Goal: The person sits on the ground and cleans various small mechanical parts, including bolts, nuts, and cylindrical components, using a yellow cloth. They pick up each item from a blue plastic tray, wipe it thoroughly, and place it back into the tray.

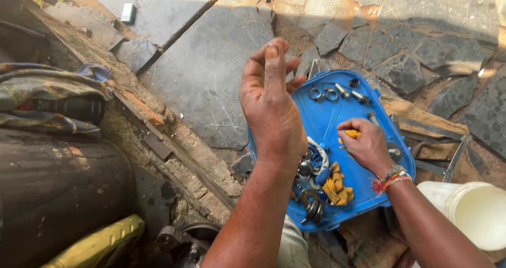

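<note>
A blue plastic lid (324, 115) lies on the stone ground and serves as a parts tray. My left hand (271, 102) is raised above its left edge, fingers bunched loosely, and nothing shows in it. Over the tray's right side my right hand (365, 144) rests with its fingers closed on a small yellow piece (352, 134). In the tray lie metal rings (322, 94), small bolts (352, 94), a crumpled yellow rag (338, 186), a white hose piece (319, 151) and dark round metal parts (311, 207).
A white bucket (477, 215) stands at the lower right. Cardboard and metal strips (432, 141) lie right of the tray. At left are a dark tank (52, 183), patterned cloth (47, 91), and a yellow part (97, 241). A raised stone kerb (147, 110) runs diagonally.
</note>
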